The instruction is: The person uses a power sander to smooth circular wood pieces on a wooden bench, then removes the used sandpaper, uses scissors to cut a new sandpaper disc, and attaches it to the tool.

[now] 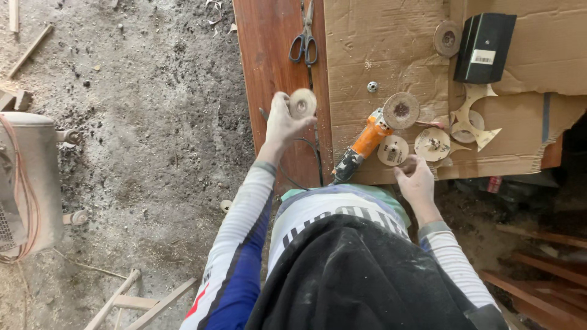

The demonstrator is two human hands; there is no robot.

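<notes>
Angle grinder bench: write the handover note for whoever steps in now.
Left hand: holds up a round, dusty sanding disc over the brown wooden bench.
Right hand: empty, open, at the cardboard sheet's near edge, beside a labelled disc.
Orange-bodied angle grinder: lies on the cardboard, a worn disc on its head.
Done: one disc picked up.
Left: cannot tell from this view.

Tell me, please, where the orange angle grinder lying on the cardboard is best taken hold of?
Probably by the orange body of the angle grinder, coming from the near edge where the right hand hovers. The body points toward the person, while the disc sits at the far end, away from the grip.
</notes>
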